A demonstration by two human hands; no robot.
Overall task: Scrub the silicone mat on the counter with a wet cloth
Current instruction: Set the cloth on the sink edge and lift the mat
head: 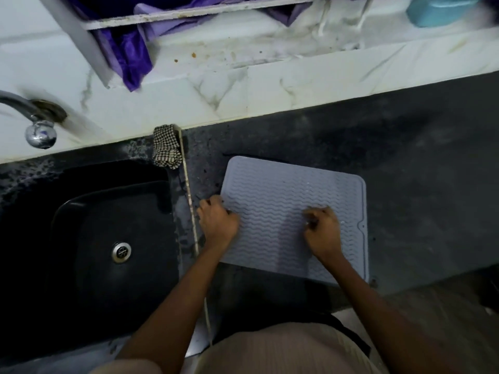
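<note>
A pale grey-lavender silicone mat (286,201) with wavy ridges lies flat on the dark counter, right of the sink. My left hand (217,221) is at the mat's left edge, its fingers curled over that edge. My right hand (322,230) rests on the mat's middle right part with curled fingers, and nothing shows inside it. A black-and-white checked cloth (165,149) lies bunched at the sink's back right corner, apart from both hands.
A black sink (89,238) with a metal drain (121,252) fills the left. A chrome tap (35,120) juts from the white marble wall. Purple fabric (129,49) hangs from a ledge above. Dark counter (421,184) stretches to the right of the mat.
</note>
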